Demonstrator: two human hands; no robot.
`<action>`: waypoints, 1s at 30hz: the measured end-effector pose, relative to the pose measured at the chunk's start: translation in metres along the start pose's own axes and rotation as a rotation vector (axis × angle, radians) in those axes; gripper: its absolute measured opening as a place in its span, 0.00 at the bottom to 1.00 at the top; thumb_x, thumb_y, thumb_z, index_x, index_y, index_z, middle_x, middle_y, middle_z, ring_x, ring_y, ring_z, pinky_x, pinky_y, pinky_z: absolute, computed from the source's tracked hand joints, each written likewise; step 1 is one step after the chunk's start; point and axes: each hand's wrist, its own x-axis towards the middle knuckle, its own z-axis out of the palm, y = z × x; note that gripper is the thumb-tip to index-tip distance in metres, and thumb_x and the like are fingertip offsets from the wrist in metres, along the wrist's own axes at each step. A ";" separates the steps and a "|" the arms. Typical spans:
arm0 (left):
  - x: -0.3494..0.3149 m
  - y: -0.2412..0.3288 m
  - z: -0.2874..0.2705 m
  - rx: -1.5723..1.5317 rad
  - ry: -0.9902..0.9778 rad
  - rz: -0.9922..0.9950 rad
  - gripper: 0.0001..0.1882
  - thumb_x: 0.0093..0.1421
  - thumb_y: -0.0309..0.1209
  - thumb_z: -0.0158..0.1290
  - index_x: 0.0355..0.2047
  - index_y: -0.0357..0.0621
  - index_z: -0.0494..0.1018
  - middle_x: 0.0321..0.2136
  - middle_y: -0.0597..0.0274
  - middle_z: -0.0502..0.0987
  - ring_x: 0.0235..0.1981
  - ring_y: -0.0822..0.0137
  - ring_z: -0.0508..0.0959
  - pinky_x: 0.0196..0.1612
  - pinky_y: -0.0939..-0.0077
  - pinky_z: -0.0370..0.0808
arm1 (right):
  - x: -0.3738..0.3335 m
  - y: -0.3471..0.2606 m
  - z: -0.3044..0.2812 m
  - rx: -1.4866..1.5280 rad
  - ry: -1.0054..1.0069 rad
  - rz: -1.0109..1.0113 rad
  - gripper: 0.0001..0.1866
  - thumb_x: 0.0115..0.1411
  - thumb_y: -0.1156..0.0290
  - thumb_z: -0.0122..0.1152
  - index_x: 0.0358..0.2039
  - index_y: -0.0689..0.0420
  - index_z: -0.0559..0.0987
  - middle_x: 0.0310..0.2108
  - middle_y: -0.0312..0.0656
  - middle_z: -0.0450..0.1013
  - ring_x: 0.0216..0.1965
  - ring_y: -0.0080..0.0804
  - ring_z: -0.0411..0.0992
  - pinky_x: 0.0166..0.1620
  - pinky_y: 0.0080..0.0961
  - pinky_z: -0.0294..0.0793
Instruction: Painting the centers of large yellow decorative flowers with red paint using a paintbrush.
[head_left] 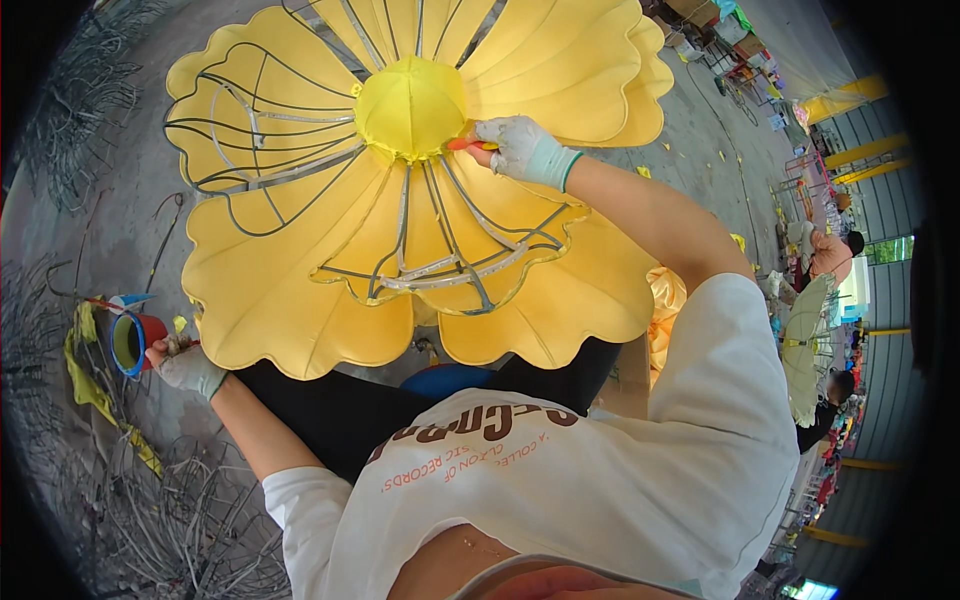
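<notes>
Orange-red tool sits pinched in the right hand while the left hand grips a bucket

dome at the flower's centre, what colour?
Bright lemon yellow: the dome is sharper than the warmer yellow petals. Best seen in the head view.

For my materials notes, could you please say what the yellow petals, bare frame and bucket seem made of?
Yellow petals: probably matte fabric, stretched smooth with seam-like lines.
Bare frame: likely dull metal, since slim dark rods hold their curves.
Bucket: perhaps plastic, smooth, with a solid red wall and blue rim.
</notes>
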 end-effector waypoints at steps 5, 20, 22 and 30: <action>0.000 -0.002 0.000 -0.029 0.014 0.004 0.16 0.60 0.41 0.49 0.16 0.56 0.66 0.15 0.78 0.66 0.15 0.79 0.61 0.22 0.83 0.55 | -0.001 0.001 0.000 -0.099 -0.091 0.035 0.13 0.59 0.58 0.53 0.32 0.54 0.76 0.28 0.41 0.77 0.28 0.42 0.74 0.33 0.28 0.73; 0.003 -0.008 0.001 -0.039 -0.012 -0.011 0.16 0.62 0.42 0.48 0.19 0.54 0.65 0.17 0.76 0.66 0.18 0.78 0.62 0.25 0.84 0.56 | 0.002 -0.003 -0.001 -0.125 -0.009 0.145 0.10 0.54 0.63 0.59 0.27 0.56 0.77 0.22 0.41 0.75 0.20 0.40 0.68 0.26 0.28 0.70; -0.002 -0.006 0.003 -0.027 0.007 -0.009 0.16 0.62 0.42 0.48 0.19 0.54 0.65 0.17 0.76 0.66 0.18 0.78 0.62 0.25 0.84 0.56 | 0.006 -0.010 -0.012 0.032 -0.012 0.279 0.09 0.54 0.63 0.58 0.27 0.57 0.77 0.22 0.41 0.74 0.20 0.40 0.67 0.27 0.27 0.69; -0.004 -0.006 0.009 -0.011 0.011 -0.011 0.16 0.62 0.42 0.48 0.18 0.54 0.65 0.17 0.77 0.66 0.18 0.78 0.63 0.25 0.84 0.57 | 0.017 -0.017 -0.037 0.079 -0.212 0.432 0.09 0.55 0.65 0.56 0.26 0.57 0.77 0.20 0.42 0.73 0.19 0.38 0.65 0.26 0.25 0.68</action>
